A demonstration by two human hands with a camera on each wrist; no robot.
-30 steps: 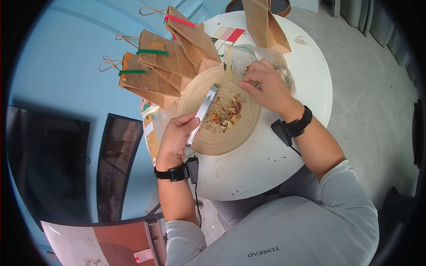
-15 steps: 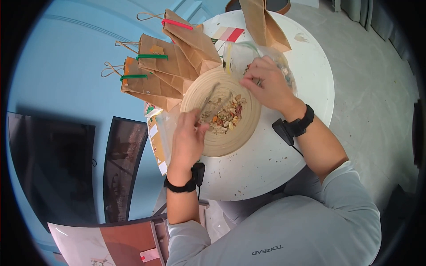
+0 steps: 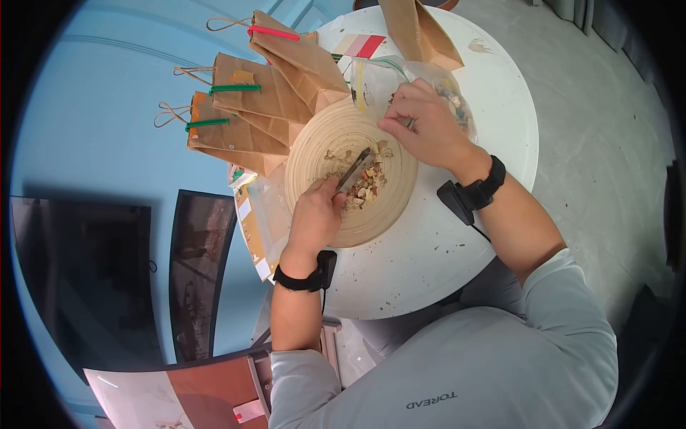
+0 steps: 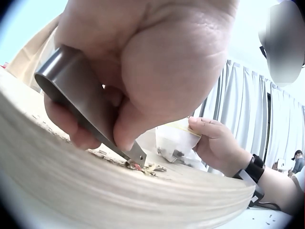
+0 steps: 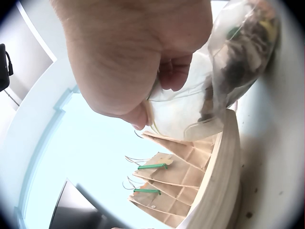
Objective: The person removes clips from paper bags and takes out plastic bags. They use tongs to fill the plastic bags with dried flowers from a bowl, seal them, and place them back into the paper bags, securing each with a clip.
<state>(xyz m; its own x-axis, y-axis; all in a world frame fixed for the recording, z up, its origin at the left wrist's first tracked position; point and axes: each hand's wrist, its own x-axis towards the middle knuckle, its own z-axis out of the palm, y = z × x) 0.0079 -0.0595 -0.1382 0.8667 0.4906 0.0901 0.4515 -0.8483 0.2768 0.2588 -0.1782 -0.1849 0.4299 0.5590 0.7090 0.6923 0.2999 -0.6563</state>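
My left hand grips a pair of metal tongs over a round ridged wooden plate. In the left wrist view, the bent end of the tongs sticks out by the palm, and their tips reach down among dried mixed flakes. The same heap of dried pieces lies around the plate's middle. Right of the plate, my right hand pinches the edge of a clear zip bag. Dark, mixed dried contents fill the bag's far part.
Several brown paper bags stand behind and left of the plate, including one with a red clip and one with a green clip. Another paper bag stands at the far edge. Crumbs dot the white round table.
My left hand has carried the tongs down and right, from a raised position at the plate's left to the dried pieces. My right hand stays at the zip bag.
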